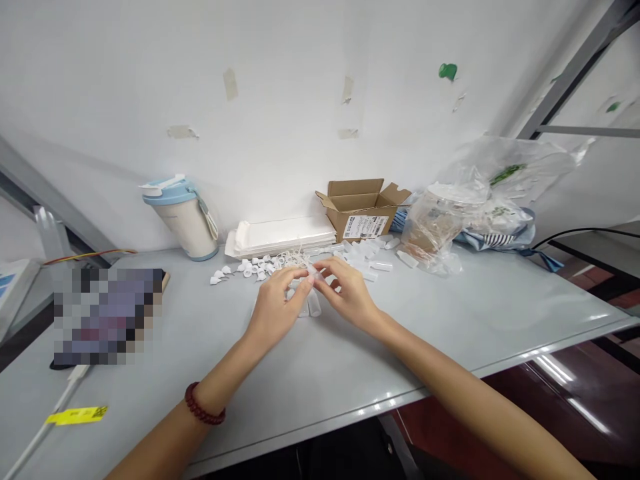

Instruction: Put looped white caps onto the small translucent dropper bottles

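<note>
A white wall with bits of old tape on it is seen behind a gray worktop. A blue and white cup is set near the wall. Beside it are a stack of white paper and an open brown box. A clear plastic bag is heaped to the right of the box.

A small clear tube is held just above the middle of the worktop. It is pinched from both sides by the fingertips of the left hand and the right hand, so both hands are gripping and the tips nearly meet. A red bead band is worn on the left wrist. Many white caps are spread just past the hands, and more clear tubes are scattered to the right of them. Two more tubes are lying right under the hands.
</note>
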Demonstrator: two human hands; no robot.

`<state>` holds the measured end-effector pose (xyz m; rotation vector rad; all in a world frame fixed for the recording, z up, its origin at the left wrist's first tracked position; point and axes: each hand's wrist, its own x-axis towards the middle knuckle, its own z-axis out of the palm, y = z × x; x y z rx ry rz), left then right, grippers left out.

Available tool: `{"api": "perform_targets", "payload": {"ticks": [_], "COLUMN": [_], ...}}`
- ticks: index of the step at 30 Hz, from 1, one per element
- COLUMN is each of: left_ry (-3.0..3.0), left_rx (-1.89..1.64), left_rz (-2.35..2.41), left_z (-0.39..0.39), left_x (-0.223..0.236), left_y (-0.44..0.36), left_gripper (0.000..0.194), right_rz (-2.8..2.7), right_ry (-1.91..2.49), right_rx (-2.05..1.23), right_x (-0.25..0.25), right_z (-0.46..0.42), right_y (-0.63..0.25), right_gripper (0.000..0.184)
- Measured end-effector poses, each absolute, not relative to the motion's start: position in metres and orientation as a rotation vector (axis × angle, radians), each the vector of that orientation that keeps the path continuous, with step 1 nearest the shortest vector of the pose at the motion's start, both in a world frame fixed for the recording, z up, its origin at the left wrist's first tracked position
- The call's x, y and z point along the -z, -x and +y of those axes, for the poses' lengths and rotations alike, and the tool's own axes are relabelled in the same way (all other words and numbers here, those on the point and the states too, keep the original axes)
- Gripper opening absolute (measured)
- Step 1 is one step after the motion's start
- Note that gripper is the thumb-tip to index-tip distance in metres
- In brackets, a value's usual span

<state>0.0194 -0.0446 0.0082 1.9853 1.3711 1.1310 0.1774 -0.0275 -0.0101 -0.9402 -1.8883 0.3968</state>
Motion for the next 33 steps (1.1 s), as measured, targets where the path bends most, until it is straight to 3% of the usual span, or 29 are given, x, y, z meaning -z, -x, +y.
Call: {"api": "perform_targets", "payload": {"ticks": [5,14,22,27,33], "left_ry": [-1.768,-1.694,-2.321,-2.664,-2.664], "left_rx": [-1.129,-1.084,-1.311,-1.104,-1.062], "left_rz": [1.267,1.119,1.375,1.229,1.254], "left_z": [-0.042,-0.035,-0.039,-0.042,-0.039], "left_x": [-0.01,-0.008,-0.001,0.002,0.007], "left_y": [-0.019,-0.012,-0.014,-0.018,-0.026], "left_gripper": [0.026,0.027,0.039,0.049,0.042], "right_rz": [-1.947,-1.914,-1.702,-1.588,-1.622], "right_ry": [0.859,0.871,1.108,1.187,1.28], "right_rx": [-0.306,-0.534,-0.766,-0.963,-0.973], "right_x": [0.013,0.006,0.004,0.003,0.0], "right_z": [-0.029,-0.03,-0.028,-0.025,-0.023], "right_y": [-0.176,-0.179,-0.177,-0.179,-0.184], "right_gripper": [0.013,0.027,0.021,0.022,0.02]}}
